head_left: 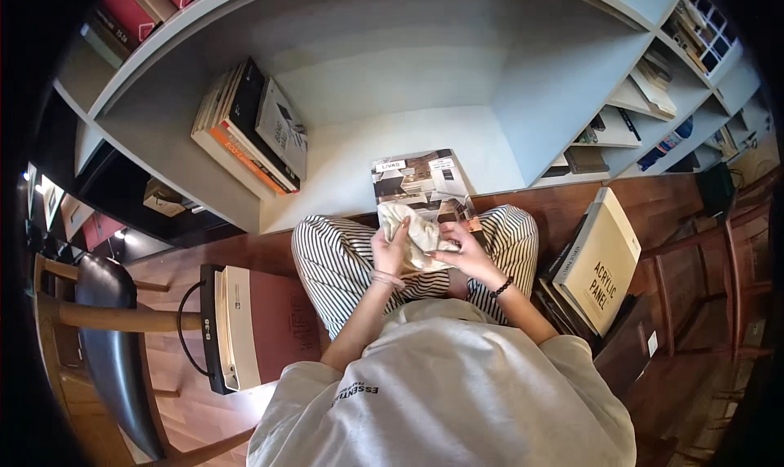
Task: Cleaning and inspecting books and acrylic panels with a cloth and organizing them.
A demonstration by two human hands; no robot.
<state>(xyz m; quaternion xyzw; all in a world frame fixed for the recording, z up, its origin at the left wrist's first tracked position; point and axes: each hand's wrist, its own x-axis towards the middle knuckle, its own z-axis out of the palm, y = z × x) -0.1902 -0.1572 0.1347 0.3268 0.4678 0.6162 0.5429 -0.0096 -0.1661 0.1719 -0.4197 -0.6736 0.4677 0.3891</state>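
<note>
Find the cloth held up in both hands, bunched over the near part of the magazine. Closed on the left side with the fingers of the left hand, with the thumb across the front; pinched more loosely at the right edge with the partly spread fingers of the right hand. To work well, probably best to hold the left grip firm, draw the right edge outward, and flatten the loose folds into an even pad. Avoid scraping bunched fabric over the cover. Impossible to tell, with the near end hidden, how much support comes from the shelf beneath the far end, so press lightly. Mind the binder at left when moving the elbows.
</note>
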